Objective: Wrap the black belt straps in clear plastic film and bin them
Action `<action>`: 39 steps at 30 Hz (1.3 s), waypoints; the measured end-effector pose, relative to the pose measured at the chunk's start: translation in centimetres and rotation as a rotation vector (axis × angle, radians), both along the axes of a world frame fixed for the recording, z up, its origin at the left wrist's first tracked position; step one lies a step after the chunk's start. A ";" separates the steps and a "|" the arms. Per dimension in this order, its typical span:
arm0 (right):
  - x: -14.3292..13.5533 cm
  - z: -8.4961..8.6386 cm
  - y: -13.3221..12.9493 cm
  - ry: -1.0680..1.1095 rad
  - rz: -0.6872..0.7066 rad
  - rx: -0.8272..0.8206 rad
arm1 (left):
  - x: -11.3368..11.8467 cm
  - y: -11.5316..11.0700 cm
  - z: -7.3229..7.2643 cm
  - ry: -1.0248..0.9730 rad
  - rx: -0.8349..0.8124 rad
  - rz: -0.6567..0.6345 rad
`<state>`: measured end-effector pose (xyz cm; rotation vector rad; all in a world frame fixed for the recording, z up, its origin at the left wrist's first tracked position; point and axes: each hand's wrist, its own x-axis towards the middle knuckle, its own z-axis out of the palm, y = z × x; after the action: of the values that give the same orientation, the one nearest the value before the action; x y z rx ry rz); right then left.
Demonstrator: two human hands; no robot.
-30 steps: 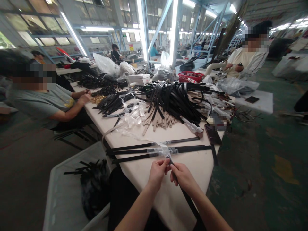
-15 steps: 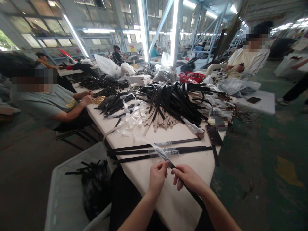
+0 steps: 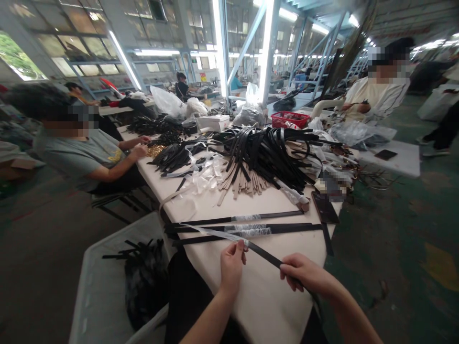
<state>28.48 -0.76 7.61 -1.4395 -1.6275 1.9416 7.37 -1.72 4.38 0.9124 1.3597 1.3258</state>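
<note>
My left hand (image 3: 232, 263) pinches a black strap (image 3: 266, 254) where a strip of clear plastic film (image 3: 211, 231) runs off it to the upper left. Further down the same strap, my right hand (image 3: 299, 272) is closed round it, and the strap passes on below that hand. Just beyond my hands, several black straps (image 3: 297, 228) lie side by side on the pale table (image 3: 287, 306), their middles wrapped in clear film (image 3: 253, 230).
A large heap of black straps (image 3: 265, 153) covers the table's middle, with crumpled film (image 3: 206, 177) beside it. A phone (image 3: 325, 208) lies near the right edge. A person (image 3: 86, 153) sits at the left. A bin (image 3: 96, 282) holds black pieces.
My right hand has moved right and down along the strap, away from my left hand. More strap shows between them, and the film now stretches further left. The view has shifted slightly.
</note>
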 end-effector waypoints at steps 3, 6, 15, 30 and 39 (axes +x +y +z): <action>-0.8 0.2 1.0 -0.042 -0.021 0.113 | 0.8 -0.2 0.0 0.004 -0.008 -0.120; -0.7 0.4 1.8 0.054 0.016 0.088 | 0.8 0.0 0.0 -0.010 -0.003 -0.111; -0.5 0.0 2.6 0.049 0.039 0.126 | 0.5 0.4 -0.8 -0.041 -0.025 -0.146; 1.9 -0.2 3.5 0.005 0.135 0.049 | -1.4 -1.4 1.9 0.534 0.153 -0.329; 2.4 -0.4 5.6 -0.079 0.125 0.136 | -1.3 7.2 2.9 1.517 0.504 -0.788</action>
<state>30.86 4.80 7.22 -1.4096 -1.8875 1.8175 6.04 5.44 7.26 2.7504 1.3144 0.1474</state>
